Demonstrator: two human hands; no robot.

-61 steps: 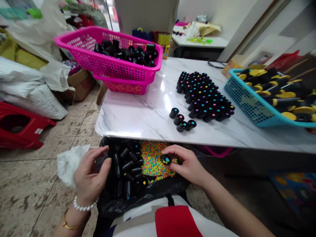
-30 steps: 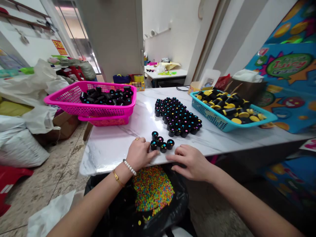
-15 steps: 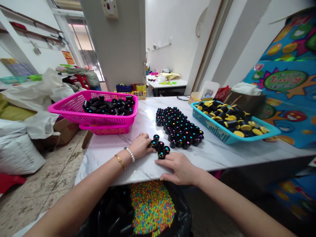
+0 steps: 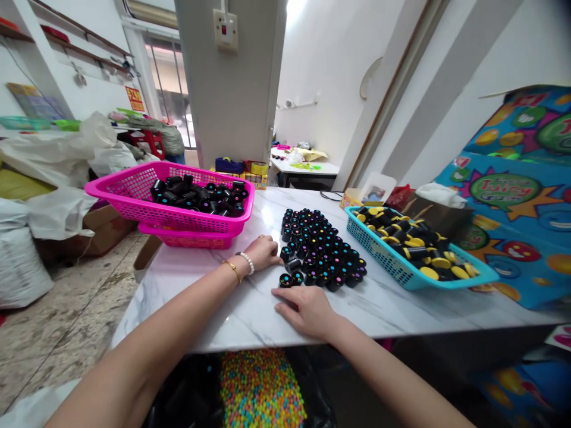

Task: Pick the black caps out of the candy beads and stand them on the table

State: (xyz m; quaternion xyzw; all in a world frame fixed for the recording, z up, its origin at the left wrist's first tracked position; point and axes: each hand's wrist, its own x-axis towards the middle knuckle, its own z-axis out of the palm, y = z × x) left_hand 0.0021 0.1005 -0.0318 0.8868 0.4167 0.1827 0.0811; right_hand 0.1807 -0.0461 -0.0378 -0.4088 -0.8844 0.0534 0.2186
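Observation:
Several small black canisters (image 4: 319, 249) with colored candy balls inside stand grouped on the white marbled table (image 4: 250, 324). My left hand (image 4: 263, 255) is at the group's left edge, its fingers bent and its thumb stretched toward one tipped canister (image 4: 292, 265). It holds nothing that I can see. On the near side, my right hand (image 4: 307, 309) lies low with fingers extended and thumb apart, beside two upright canisters (image 4: 285, 280). Whether its fingertips touch them is hard to tell.
A pink basket (image 4: 200, 223) of black canisters stands left, stacked on another pink one. At right is a blue basket (image 4: 401, 270) of yellow-lidded canisters. Below the table edge, colorful candy balls (image 4: 263, 392) lie in a black bag. Printed boxes (image 4: 513, 190) are stacked far right.
The loose canisters near my hands have moved up against the large group, and one now lies tipped. Both hands followed them. The camera view has shifted a little.

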